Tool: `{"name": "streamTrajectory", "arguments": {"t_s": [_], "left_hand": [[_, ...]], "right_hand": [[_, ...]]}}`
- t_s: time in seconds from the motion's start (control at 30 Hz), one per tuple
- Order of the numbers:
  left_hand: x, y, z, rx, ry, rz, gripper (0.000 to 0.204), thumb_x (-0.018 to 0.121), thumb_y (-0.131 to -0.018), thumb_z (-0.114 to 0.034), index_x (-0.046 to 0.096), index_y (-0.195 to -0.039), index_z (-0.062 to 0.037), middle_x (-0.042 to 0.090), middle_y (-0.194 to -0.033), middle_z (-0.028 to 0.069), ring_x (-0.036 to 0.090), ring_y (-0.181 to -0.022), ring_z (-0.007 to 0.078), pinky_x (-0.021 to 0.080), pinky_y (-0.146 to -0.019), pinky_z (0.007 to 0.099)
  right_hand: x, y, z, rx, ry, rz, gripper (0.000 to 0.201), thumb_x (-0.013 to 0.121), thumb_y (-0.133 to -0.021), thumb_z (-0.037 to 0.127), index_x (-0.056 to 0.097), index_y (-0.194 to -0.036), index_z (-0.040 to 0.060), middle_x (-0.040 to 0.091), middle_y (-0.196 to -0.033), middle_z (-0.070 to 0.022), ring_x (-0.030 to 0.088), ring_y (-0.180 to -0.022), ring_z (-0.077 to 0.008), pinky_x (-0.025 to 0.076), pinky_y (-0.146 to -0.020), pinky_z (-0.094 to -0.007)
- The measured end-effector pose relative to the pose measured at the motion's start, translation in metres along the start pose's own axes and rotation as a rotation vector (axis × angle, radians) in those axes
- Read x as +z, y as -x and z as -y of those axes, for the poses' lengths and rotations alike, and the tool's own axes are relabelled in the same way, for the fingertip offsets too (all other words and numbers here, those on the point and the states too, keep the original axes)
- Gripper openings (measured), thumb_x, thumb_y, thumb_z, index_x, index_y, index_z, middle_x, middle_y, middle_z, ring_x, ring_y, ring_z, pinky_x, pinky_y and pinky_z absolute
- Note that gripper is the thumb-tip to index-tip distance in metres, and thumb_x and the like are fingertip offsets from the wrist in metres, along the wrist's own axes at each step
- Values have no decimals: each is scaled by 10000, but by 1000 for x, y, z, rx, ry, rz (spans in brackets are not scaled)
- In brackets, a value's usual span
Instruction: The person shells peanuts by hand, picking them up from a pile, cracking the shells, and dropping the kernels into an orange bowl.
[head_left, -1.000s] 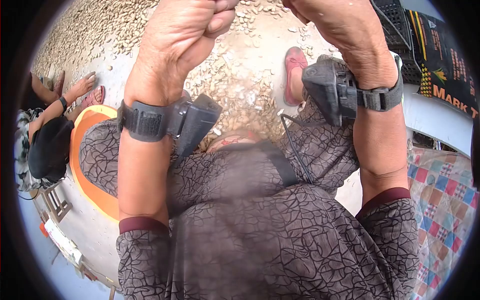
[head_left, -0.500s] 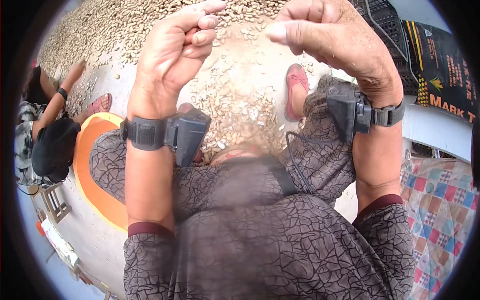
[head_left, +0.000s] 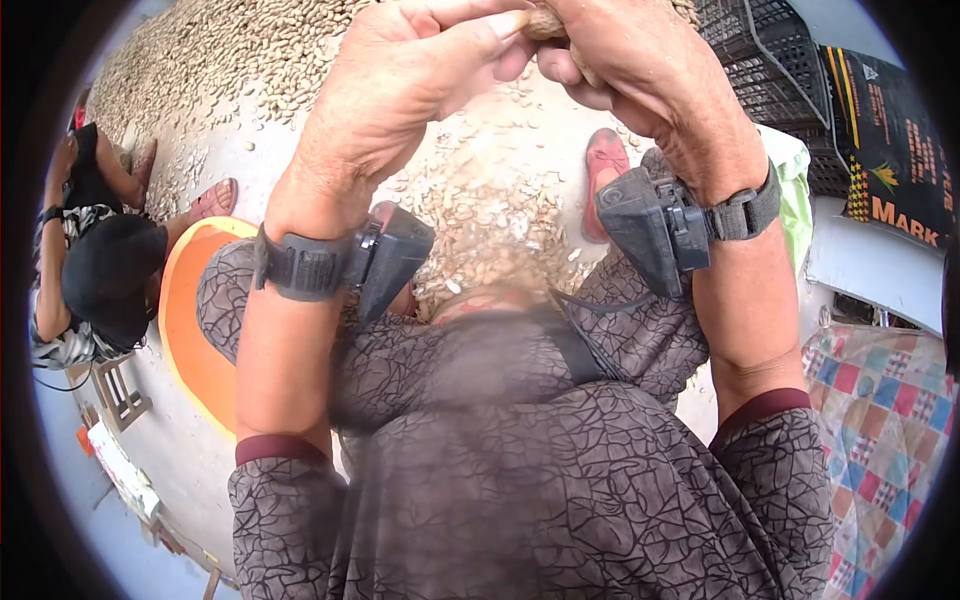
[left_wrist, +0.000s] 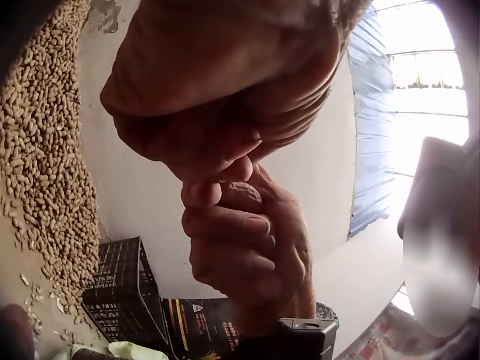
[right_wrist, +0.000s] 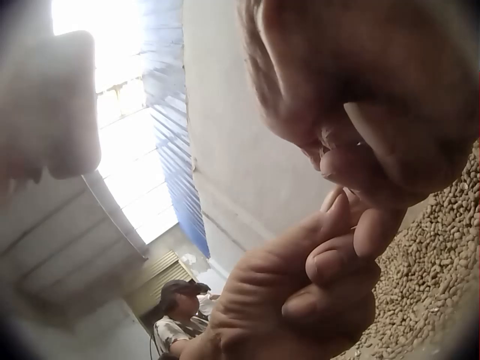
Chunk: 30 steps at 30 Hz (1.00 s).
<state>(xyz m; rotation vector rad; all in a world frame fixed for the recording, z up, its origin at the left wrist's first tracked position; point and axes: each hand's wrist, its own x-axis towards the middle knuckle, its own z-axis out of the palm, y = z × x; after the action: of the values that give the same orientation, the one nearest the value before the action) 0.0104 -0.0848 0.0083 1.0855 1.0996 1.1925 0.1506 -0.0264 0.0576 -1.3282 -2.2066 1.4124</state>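
A broad spread of unshelled peanuts (head_left: 200,60) covers the floor (head_left: 250,150) ahead of the seated person; nearer the knees lies a smaller heap of broken shells (head_left: 480,230), so some shelling looks done and most of the spread remains. An orange basin (head_left: 190,340) sits left of that heap. Above the heap, the left hand (head_left: 400,90) and right hand (head_left: 640,70) meet, fingers of both pinching one peanut (head_left: 545,20), apparently uncracked.

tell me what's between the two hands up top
A single peanut, pinched between the fingertips of the left hand and the right hand. The head view shows it; the left wrist view also shows it in their grip.
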Motion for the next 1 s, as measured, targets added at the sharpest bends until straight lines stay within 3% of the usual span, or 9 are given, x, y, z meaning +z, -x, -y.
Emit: {"name": "streamTrajectory", "arguments": {"t_s": [0.07,0.17,0.33,0.4,0.5,0.53,0.63,0.7,1.0], "left_hand": [[3,0,-3,-38,-111,-166,236,559,-890,-100,636,-1070,32,606,-737,33,502,-606,54,386,-514,161],[-16,-6,13,144,-31,-48,223,565,-883,-98,643,-1054,21,609,-725,25,500,-595,57,393,-521,171],[-13,6,9,154,-100,-73,207,554,-889,-96,657,-1056,-32,616,-713,25,512,-583,62,394,-506,179],[-12,6,19,206,-30,-153,291,586,-898,-141,576,-1141,18,595,-778,-26,364,-504,-16,298,-455,112],[-23,10,16,85,-32,-320,267,587,-903,-159,597,-1108,12,578,-729,-54,366,-511,-26,302,-456,118],[-40,14,17,171,-11,-171,213,582,-913,-193,621,-1017,-11,543,-664,-69,358,-494,-29,301,-439,130],[-52,17,13,168,119,-209,253,563,-923,-245,636,-825,-24,571,-625,-6,378,-490,8,265,-441,155],[-51,17,18,208,75,-237,253,601,-905,-276,651,-798,-52,565,-602,-41,361,-477,-8,247,-422,144],[-37,7,12,48,244,-329,334,548,-929,-348,631,-777,-63,514,-603,-53,328,-444,0,222,-377,182]], "right_hand": [[3,-1,2,-70,-17,-15,530,318,-990,360,612,-763,-19,556,-584,-43,385,-418,-80,341,-373,-225],[11,-6,17,58,-219,17,533,318,-993,365,608,-793,-35,564,-609,-69,394,-421,-83,347,-370,-219],[11,-13,15,21,-137,114,534,304,-1000,357,601,-780,-28,574,-625,-84,395,-417,-88,340,-363,-214],[14,-16,11,-6,-99,168,536,305,-1000,356,598,-770,-30,581,-637,-89,395,-415,-90,336,-362,-213],[26,-22,13,-28,-197,143,539,317,-999,363,597,-756,-28,585,-627,-89,393,-417,-77,331,-366,-210],[28,-23,16,-35,-301,126,518,338,-993,354,597,-758,-28,584,-622,-89,395,-421,-69,332,-369,-209],[23,-25,17,7,-617,124,326,476,-931,233,606,-776,-22,583,-614,-88,408,-433,-54,331,-379,-200],[34,-35,-4,-242,-678,122,225,658,-830,196,626,-738,-6,594,-589,-31,460,-431,-24,300,-362,-149],[41,-44,-2,-231,-598,21,129,633,-818,154,640,-844,28,608,-636,-11,449,-443,-8,312,-361,-144]]}}
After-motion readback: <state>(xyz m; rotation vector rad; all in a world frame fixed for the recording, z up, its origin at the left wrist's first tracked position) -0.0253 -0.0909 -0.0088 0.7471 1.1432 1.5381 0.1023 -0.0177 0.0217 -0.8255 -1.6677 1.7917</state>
